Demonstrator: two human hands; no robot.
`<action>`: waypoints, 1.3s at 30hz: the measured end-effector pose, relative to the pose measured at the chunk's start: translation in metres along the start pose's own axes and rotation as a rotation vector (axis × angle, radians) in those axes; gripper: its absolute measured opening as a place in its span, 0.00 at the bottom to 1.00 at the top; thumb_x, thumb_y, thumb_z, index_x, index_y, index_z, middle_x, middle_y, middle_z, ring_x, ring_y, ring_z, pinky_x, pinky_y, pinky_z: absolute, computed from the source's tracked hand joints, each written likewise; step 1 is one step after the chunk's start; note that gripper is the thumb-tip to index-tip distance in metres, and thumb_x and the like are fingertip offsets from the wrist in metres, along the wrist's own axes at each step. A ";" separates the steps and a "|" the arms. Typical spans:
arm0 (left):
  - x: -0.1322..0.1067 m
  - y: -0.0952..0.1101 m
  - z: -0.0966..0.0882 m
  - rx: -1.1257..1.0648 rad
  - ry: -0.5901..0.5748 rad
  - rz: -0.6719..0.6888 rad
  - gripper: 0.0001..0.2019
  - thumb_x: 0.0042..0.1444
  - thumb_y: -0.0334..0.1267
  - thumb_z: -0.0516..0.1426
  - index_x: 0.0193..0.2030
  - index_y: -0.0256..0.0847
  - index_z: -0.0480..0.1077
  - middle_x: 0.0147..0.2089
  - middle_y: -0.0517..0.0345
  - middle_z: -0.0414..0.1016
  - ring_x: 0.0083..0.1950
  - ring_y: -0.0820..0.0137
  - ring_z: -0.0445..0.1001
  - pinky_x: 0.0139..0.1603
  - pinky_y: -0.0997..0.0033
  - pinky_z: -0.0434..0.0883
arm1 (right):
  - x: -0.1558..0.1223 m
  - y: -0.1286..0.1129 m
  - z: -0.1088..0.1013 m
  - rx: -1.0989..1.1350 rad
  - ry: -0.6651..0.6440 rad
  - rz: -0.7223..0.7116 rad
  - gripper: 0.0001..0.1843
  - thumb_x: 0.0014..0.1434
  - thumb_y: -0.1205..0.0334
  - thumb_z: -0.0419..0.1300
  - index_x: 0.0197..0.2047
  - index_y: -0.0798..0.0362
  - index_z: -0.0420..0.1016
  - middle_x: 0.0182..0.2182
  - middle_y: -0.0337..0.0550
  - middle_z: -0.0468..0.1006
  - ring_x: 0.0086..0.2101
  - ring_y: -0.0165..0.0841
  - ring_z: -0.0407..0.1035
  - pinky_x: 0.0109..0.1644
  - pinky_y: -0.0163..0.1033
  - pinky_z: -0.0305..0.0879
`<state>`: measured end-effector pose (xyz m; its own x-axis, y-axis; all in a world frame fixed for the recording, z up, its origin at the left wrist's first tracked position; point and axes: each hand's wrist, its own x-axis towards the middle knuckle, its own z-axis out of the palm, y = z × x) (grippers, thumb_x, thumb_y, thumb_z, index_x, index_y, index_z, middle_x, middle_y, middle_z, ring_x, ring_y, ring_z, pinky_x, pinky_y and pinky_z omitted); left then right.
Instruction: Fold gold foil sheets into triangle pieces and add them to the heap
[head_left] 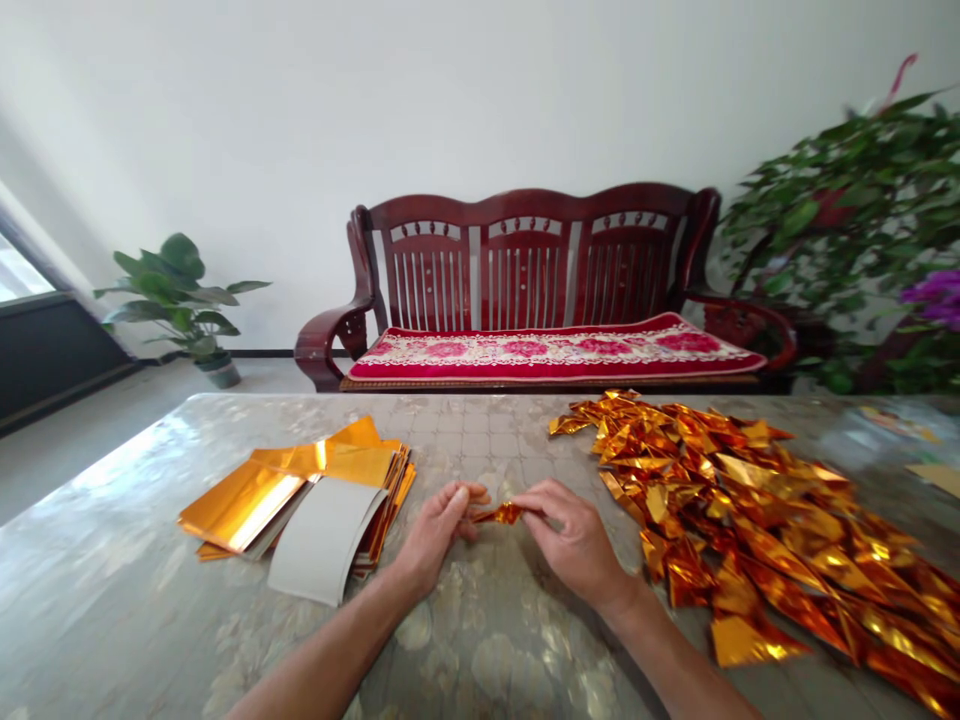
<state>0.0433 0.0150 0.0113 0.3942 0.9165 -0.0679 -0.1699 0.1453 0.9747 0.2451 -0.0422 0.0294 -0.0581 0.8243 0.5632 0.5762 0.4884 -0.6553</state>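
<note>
A small folded piece of gold foil paper [507, 513] is stretched between my two hands, just above the table's middle. My left hand [444, 525] pinches its left end between thumb and fingers. At the other end, my right hand [566, 530] grips it with thumb and forefinger. Left of my hands lies a loose stack of gold foil sheets [247, 497], some with a pale grey back [322, 535] facing up. To the right spreads a big heap of folded gold foil pieces [750, 510], crumpled and pointed in shape.
The table [480, 650] has a patterned, shiny cover. Clear plastic packaging [892, 432] lies at its far right. Beyond stands a dark red wooden bench [521, 280] with a floral cushion [555, 350]. Potted plants [176, 295] flank it on both sides.
</note>
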 end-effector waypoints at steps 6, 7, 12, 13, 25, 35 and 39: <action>-0.002 0.008 -0.014 0.551 -0.169 0.452 0.13 0.56 0.36 0.61 0.49 0.43 0.75 0.49 0.53 0.76 0.50 0.65 0.73 0.47 0.70 0.71 | -0.001 0.013 0.006 -0.039 -0.015 0.218 0.17 0.54 0.72 0.56 0.44 0.51 0.80 0.34 0.41 0.79 0.35 0.34 0.73 0.41 0.38 0.68; -0.003 0.007 -0.013 0.612 -0.198 0.501 0.13 0.56 0.33 0.60 0.48 0.44 0.76 0.50 0.53 0.75 0.52 0.65 0.72 0.48 0.69 0.71 | -0.002 0.015 0.007 -0.031 -0.013 0.241 0.18 0.53 0.71 0.56 0.45 0.52 0.80 0.35 0.41 0.79 0.36 0.34 0.73 0.42 0.38 0.68; -0.001 -0.002 -0.005 0.690 -0.136 0.590 0.08 0.60 0.30 0.58 0.43 0.43 0.77 0.43 0.54 0.77 0.46 0.68 0.74 0.49 0.68 0.70 | -0.005 0.018 0.014 0.032 -0.011 0.318 0.20 0.52 0.69 0.56 0.47 0.51 0.80 0.32 0.40 0.80 0.33 0.33 0.73 0.40 0.38 0.68; -0.001 -0.003 -0.004 0.688 -0.132 0.588 0.07 0.60 0.30 0.58 0.42 0.42 0.76 0.42 0.55 0.77 0.44 0.68 0.74 0.46 0.70 0.70 | -0.005 0.018 0.015 0.047 -0.014 0.331 0.20 0.52 0.68 0.56 0.47 0.51 0.80 0.32 0.40 0.79 0.33 0.33 0.73 0.40 0.38 0.68; -0.009 0.011 -0.006 0.711 -0.324 0.528 0.13 0.68 0.35 0.49 0.46 0.41 0.75 0.44 0.53 0.75 0.48 0.68 0.72 0.52 0.68 0.68 | -0.008 0.021 0.015 0.048 -0.046 0.392 0.23 0.51 0.67 0.55 0.50 0.54 0.78 0.27 0.38 0.76 0.28 0.32 0.70 0.35 0.36 0.65; -0.001 -0.004 -0.009 0.753 -0.286 0.386 0.13 0.59 0.31 0.57 0.49 0.44 0.76 0.41 0.57 0.79 0.43 0.68 0.75 0.46 0.71 0.70 | -0.011 0.020 0.015 0.055 -0.073 0.448 0.23 0.50 0.67 0.55 0.50 0.54 0.76 0.26 0.35 0.74 0.26 0.30 0.68 0.32 0.35 0.63; -0.002 -0.003 -0.007 0.762 -0.225 0.358 0.11 0.57 0.30 0.58 0.45 0.43 0.78 0.39 0.58 0.80 0.40 0.69 0.76 0.45 0.72 0.70 | -0.010 0.016 0.014 0.067 -0.102 0.438 0.23 0.52 0.67 0.56 0.52 0.53 0.75 0.26 0.34 0.73 0.26 0.30 0.68 0.32 0.35 0.63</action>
<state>0.0369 0.0151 0.0068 0.6153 0.7524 0.2351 0.3012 -0.5000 0.8119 0.2435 -0.0387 0.0061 0.0972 0.9797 0.1752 0.5109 0.1019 -0.8536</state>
